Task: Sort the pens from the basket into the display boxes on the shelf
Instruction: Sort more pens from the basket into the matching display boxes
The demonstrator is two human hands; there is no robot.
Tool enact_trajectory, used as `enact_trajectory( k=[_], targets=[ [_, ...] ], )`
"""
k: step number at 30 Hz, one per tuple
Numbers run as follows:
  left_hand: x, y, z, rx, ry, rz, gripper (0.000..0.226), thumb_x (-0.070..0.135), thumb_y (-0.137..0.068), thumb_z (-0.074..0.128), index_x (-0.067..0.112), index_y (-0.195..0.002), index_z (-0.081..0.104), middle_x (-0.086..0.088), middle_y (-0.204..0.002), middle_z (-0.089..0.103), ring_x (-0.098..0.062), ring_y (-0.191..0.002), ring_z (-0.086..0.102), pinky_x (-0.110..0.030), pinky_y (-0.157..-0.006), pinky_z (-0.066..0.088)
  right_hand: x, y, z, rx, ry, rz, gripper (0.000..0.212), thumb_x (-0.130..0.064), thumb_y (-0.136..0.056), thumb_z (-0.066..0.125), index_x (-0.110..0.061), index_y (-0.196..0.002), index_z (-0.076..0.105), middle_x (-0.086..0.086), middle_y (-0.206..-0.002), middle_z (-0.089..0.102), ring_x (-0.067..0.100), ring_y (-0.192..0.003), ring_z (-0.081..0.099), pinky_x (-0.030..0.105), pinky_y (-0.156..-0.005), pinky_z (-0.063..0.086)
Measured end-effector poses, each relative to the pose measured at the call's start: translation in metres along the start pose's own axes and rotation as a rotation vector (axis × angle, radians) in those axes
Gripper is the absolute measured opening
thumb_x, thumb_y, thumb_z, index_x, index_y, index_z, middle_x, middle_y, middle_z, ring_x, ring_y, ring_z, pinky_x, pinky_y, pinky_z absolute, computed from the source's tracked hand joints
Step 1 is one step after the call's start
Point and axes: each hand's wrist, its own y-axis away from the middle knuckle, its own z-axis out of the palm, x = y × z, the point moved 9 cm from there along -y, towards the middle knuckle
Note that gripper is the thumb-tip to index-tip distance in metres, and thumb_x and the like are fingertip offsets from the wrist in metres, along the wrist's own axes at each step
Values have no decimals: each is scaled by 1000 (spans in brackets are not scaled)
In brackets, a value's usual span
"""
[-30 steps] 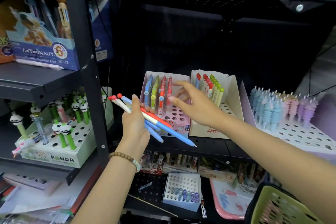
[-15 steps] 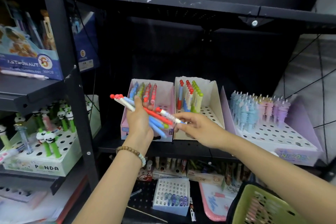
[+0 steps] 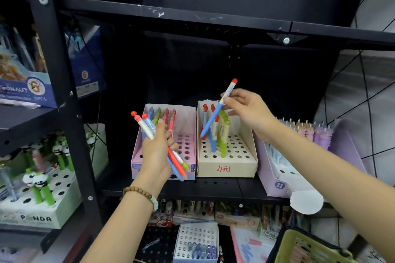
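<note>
My left hand [image 3: 157, 151] grips a bunch of red-capped pens [image 3: 175, 159] in front of the pink display box [image 3: 188, 149]. My right hand [image 3: 245, 109] pinches a single blue pen [image 3: 213, 117] with a red cap. That pen is tilted, its tip pointing down over the beige display box [image 3: 226, 166], which holds red, blue and green pens in its back rows. The green basket [image 3: 303, 247] shows at the bottom right corner.
A lilac box [image 3: 277, 186] of pastel pens stands to the right of the beige one. A panda pen box [image 3: 42, 213] sits on the left shelf behind a black upright post [image 3: 64, 92]. More boxes fill the shelf below. A black shelf edge [image 3: 213, 19] runs overhead.
My right hand has pulled one blue pen out of the bunch and lifted it up and right, over the beige box. My left hand keeps holding the rest.
</note>
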Motion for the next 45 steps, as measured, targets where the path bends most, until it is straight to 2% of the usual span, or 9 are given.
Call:
enact_trajectory(
  k=[4, 8, 10, 15, 19, 23, 27, 33, 45],
  targets=[
    [-2, -6, 1, -12, -37, 16, 29, 30, -95, 54, 15, -71, 46, 13, -40, 35, -2, -33, 31, -14, -34, 33, 10, -18, 8, -11, 145, 18, 14, -15, -95, 53, -9, -105, 62, 7, -96, 68, 9, -80, 65, 18, -78, 53],
    [-4, -9, 5, -37, -43, 24, 28, 30, -94, 55, 16, -72, 44, 12, -43, 33, -2, -35, 30, -15, -34, 32, 20, -25, 21, -45, 144, 53, 20, -13, -94, 55, -4, -111, 58, 14, -100, 70, 20, -86, 68, 19, -76, 54],
    [-4, -11, 6, -47, -49, 33, 30, 30, -94, 55, 16, -71, 43, 11, -43, 32, -2, -35, 29, -15, -34, 32, 21, -27, 25, -53, 167, 47, 23, -13, -93, 57, -7, -115, 55, 11, -96, 71, 25, -89, 68, 22, -77, 54],
    [-4, -10, 6, -71, -57, 29, 31, 32, -94, 55, 17, -69, 43, 11, -44, 33, -2, -37, 30, -14, -35, 33, 14, -24, 24, -82, 161, -40, 48, -7, -91, 59, -26, -132, 43, 3, -84, 64, 23, -78, 70, 12, -67, 52],
    [-1, -8, 11, -88, -87, 47, 34, 34, -93, 56, 18, -67, 40, 12, -44, 32, -2, -38, 29, -14, -36, 32, 12, -24, 23, -74, 153, -64, 36, -8, -91, 59, -22, -123, 50, 3, -83, 66, 15, -74, 69, 14, -65, 52],
    [0, -4, 16, -110, -107, 77, 35, 34, -92, 56, 18, -66, 38, 11, -42, 34, -2, -36, 30, -13, -35, 32, 11, -30, 19, 27, 142, -81, 21, -11, -90, 62, -19, -110, 60, 2, -83, 70, 10, -79, 69, 18, -74, 54],
    [-3, -3, 17, -127, -106, 79, 34, 33, -92, 56, 18, -67, 39, 9, -41, 36, -2, -35, 31, -13, -35, 32, 13, -30, 19, 49, 27, -76, 22, -8, -87, 65, -17, -107, 63, 5, -85, 71, 13, -82, 70, 28, -81, 57],
    [-5, -6, 14, -139, -113, 100, 35, 35, -92, 57, 20, -65, 39, 11, -42, 35, -2, -35, 31, -13, -36, 33, -1, -20, 4, 60, -114, -128, 20, -7, -86, 66, -19, -103, 65, 3, -83, 73, 10, -79, 71, 18, -74, 54],
    [-16, -1, 18, -110, -113, 74, 30, 31, -94, 55, 19, -69, 43, 12, -42, 36, -2, -36, 31, -14, -36, 32, 5, 2, -6, 2, 74, -202, 23, -11, -89, 63, -29, -103, 62, 5, -87, 73, 16, -86, 70, 25, -83, 54]
  ],
)
